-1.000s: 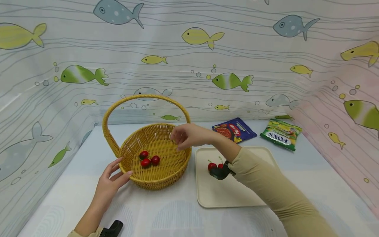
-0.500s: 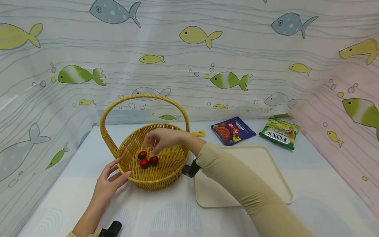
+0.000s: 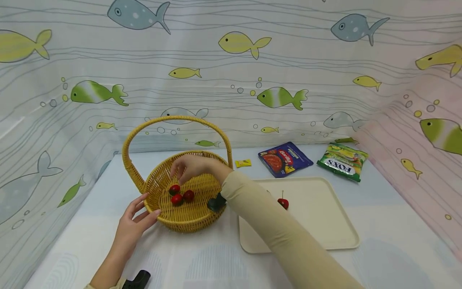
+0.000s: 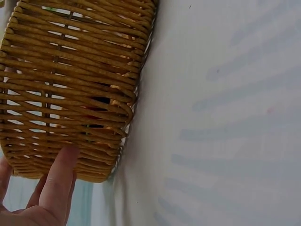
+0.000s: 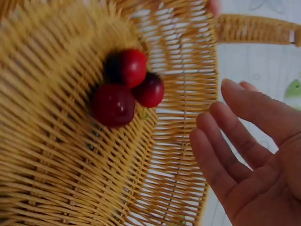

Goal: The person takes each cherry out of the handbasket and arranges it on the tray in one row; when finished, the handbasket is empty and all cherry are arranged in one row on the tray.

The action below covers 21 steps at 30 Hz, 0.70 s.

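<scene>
A round yellow wicker basket with a tall hoop handle holds three dark red cherries. My left hand grips its near left rim, thumb tip on the edge. In the left wrist view, fingers press the woven outer wall. Over the basket, just behind the cherries, is my right hand, fingers loosely bent. The right wrist view shows nothing between thumb and fingers of this hand. A cherry with a green stem lies on the cream tray, partly behind my right sleeve.
Behind the tray lie a blue Barilla pouch and a green Fox's bag. A small yellow packet lies right of the basket. A fish-print curtain stands behind the table. My right forearm crosses the tray's near left part.
My right hand has moved left from the basket's right rim to above the cherries, then slightly back. The right sleeve has shifted left across the tray. My left hand stays on the rim.
</scene>
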Motion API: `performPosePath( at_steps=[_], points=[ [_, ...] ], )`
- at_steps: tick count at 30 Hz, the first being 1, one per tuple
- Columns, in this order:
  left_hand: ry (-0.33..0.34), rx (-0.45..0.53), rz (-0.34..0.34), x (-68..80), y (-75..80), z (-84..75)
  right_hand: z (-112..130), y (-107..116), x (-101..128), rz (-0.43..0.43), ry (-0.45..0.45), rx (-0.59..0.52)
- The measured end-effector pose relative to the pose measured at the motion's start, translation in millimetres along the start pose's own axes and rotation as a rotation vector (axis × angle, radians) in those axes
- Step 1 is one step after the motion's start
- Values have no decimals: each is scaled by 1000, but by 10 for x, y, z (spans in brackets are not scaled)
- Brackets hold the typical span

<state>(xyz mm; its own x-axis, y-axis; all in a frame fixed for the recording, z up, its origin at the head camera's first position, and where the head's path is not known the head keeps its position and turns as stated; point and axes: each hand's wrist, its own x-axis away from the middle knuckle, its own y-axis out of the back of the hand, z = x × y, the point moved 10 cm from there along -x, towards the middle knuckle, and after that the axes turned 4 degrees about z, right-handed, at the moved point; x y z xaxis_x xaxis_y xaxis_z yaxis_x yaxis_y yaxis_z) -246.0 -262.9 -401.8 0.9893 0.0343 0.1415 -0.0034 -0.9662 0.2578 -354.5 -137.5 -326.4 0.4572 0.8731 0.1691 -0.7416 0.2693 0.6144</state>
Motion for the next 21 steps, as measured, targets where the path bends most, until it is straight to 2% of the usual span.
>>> performPosePath(
  at_steps=[5,14,21],
  points=[
    [7,11,0,-2,3,30,-86,-95,-138,77,-40,72],
    [-20,19,-2,-29,-17,-5,-342,-208,-161,220,-160,180],
    [-21,22,-6,-23,12,0,-390,-304,-207,316,-174,216]
  ],
)
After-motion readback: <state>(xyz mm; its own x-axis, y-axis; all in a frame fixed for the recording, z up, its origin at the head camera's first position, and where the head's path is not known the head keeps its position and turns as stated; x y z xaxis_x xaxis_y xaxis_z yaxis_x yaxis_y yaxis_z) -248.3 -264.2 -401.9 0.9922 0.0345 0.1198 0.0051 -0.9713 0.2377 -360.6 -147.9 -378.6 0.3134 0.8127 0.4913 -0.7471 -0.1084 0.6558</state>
